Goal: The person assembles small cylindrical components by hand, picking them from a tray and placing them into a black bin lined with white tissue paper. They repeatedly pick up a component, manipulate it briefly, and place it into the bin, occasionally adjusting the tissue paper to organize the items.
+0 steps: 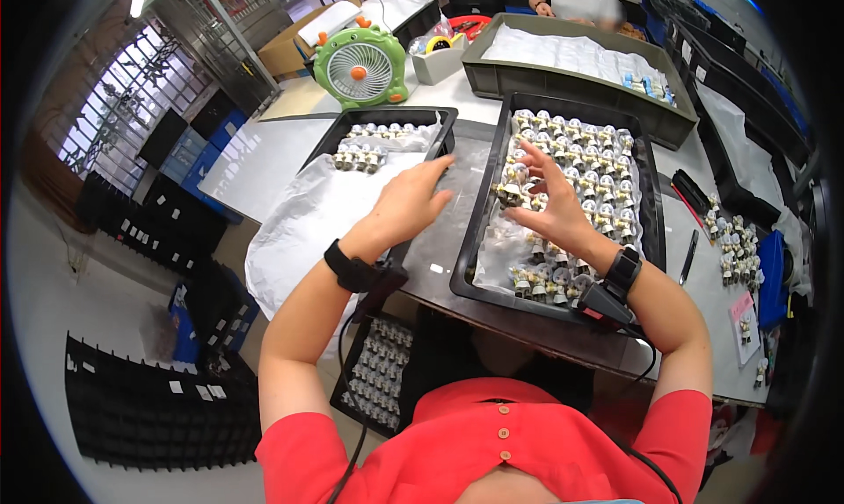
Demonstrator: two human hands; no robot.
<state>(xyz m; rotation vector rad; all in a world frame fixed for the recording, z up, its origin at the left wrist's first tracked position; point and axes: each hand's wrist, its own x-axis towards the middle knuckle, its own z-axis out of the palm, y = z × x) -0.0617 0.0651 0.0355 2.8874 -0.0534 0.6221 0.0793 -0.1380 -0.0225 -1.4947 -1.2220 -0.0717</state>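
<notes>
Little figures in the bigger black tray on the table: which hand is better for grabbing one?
Probably the right hand: it's over that tray, right by the figures, though whether it already holds one is unclear. The left hand is outside that tray, farther away.

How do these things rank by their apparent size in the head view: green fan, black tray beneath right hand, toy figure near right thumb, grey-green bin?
Largest to smallest:
1. Black tray
2. Grey-green bin (farther away, so true order is unsure)
3. Green fan
4. Toy figure
</notes>
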